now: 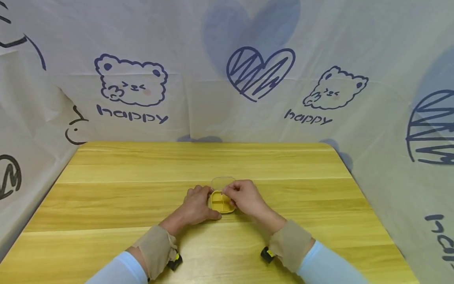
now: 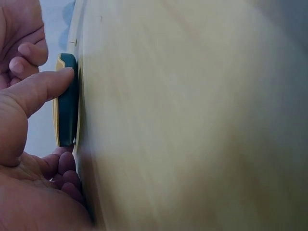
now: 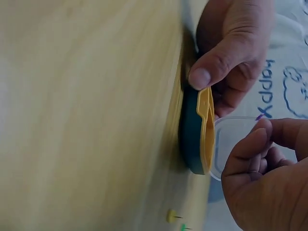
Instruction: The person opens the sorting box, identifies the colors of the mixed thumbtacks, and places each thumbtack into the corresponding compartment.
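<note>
A small pill box (image 1: pixel 217 202) with a yellow compartmented inside and a dark teal shell (image 3: pixel 191 137) lies on the table. Its clear lid (image 1: pixel 221 182) stands open at the far side. My left hand (image 1: pixel 196 205) grips the box from the left, thumb on the near edge and fingers round the far corner. Above the box's right half, my right hand (image 1: pixel 246 198) has thumb and forefinger pinched together. A bit of a small purple thing (image 3: pixel 260 117) shows at those fingertips in the right wrist view; the rest is hidden by the fingers.
A yellow pushpin (image 3: pixel 171 215) and a green pushpin (image 3: pixel 183 227) lie on the table, near the box in the right wrist view. The wood-grain table (image 1: pixel 124 165) ends at a white cloth (image 1: pixel 198 98) printed with bears and hearts.
</note>
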`<state>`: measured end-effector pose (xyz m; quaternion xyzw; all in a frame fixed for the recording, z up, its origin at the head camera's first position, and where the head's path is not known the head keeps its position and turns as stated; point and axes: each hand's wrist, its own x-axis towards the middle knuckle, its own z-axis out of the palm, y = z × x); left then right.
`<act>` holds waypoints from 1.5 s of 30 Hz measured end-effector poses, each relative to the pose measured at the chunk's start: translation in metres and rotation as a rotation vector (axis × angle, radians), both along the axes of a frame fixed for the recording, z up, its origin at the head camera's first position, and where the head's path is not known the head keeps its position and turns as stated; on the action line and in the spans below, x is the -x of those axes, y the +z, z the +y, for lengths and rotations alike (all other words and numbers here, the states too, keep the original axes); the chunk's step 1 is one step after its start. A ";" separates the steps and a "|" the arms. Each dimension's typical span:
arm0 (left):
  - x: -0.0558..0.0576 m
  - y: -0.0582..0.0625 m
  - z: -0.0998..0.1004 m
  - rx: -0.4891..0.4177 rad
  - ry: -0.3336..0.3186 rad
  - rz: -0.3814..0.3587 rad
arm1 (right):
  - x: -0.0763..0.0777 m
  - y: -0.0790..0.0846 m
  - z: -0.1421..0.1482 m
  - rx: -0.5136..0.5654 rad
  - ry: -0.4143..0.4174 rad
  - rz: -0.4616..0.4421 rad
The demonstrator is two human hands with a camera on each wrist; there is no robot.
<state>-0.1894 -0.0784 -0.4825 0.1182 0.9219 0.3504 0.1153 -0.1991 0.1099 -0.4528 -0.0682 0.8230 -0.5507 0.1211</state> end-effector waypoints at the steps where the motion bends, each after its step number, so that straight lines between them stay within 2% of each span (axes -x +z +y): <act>1: 0.000 0.000 0.000 -0.001 -0.001 0.000 | 0.001 0.001 -0.001 -0.055 0.021 0.035; 5: 0.001 -0.001 -0.002 -0.001 -0.008 0.005 | 0.004 0.006 -0.006 -0.281 0.086 0.177; 8: 0.001 -0.001 -0.002 -0.002 -0.012 0.014 | 0.005 0.007 -0.009 -0.397 0.124 0.249; 16: 0.000 0.000 -0.002 0.003 -0.014 0.024 | 0.007 0.005 -0.014 -0.595 0.184 0.339; 22: 0.001 0.000 -0.001 0.002 -0.015 0.015 | 0.007 0.005 -0.018 -0.693 0.237 0.396; 30: 0.001 0.000 -0.001 0.012 -0.016 0.027 | 0.006 0.006 -0.023 -0.849 0.272 0.536; 39: 0.002 -0.001 -0.002 -0.001 -0.026 0.032 | 0.008 0.001 -0.026 -0.894 0.296 0.540; 45: 0.002 0.001 -0.002 0.007 -0.028 0.040 | 0.007 -0.001 -0.028 -0.932 0.307 0.595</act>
